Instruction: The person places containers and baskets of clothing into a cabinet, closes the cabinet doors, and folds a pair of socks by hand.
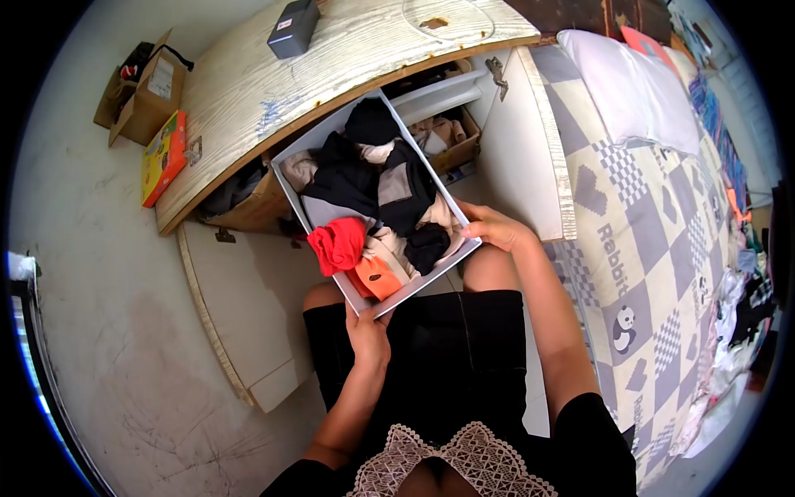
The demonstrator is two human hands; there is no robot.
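A white storage box (409, 290) full of folded and rolled clothes sits tilted in front of the open cabinet, its near end over my lap. My left hand (367, 335) grips its near left corner, thumb at the rim and fingers underneath. At the near right corner, my right hand (489, 225) is closed around the box's side. Inside lie a red cloth roll (337, 245), an orange folded piece (377, 277), black garments (339, 176) and several beige and grey pieces. The box's underside is hidden.
Both cabinet doors stand open, the left door (240, 306) and the right door (523, 153). Cardboard boxes with cloth (460, 149) are inside. A dark grey device (294, 29) stands on the wooden top (240, 99). A bed (613, 240) is at the right.
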